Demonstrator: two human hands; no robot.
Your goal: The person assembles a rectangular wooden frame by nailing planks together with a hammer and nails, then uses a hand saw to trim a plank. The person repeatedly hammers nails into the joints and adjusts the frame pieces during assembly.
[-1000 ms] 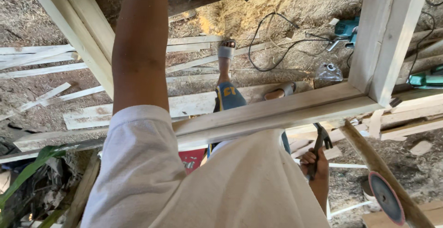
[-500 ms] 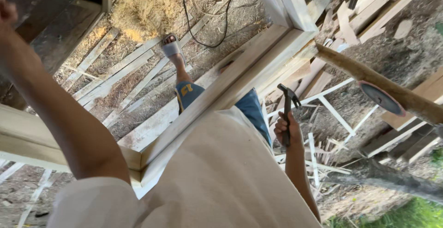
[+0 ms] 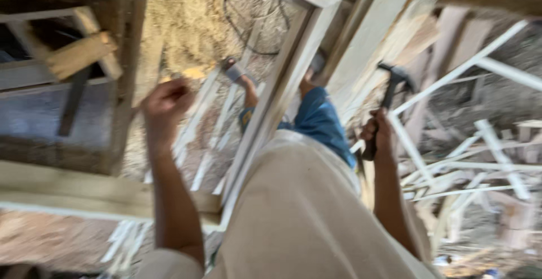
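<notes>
The view is blurred by motion. My right hand grips the handle of a dark claw hammer, whose head points up and right, just right of my blue trouser leg. My left hand is raised in a loose fist left of a pale wooden frame that runs diagonally across my body. Whether the left hand holds anything small is unclear. My white shirt fills the lower middle, and a foot in a sandal shows beside the frame.
Several thin white wood strips lie scattered on the dirt at right. A wide pale plank crosses the lower left. A dark wooden structure stands upper left. A black cable loops over the sandy ground.
The camera swung right and closer. My left arm came down from the upper left, with its fist now beside the frame. My right hand lifted the hammer higher.
</notes>
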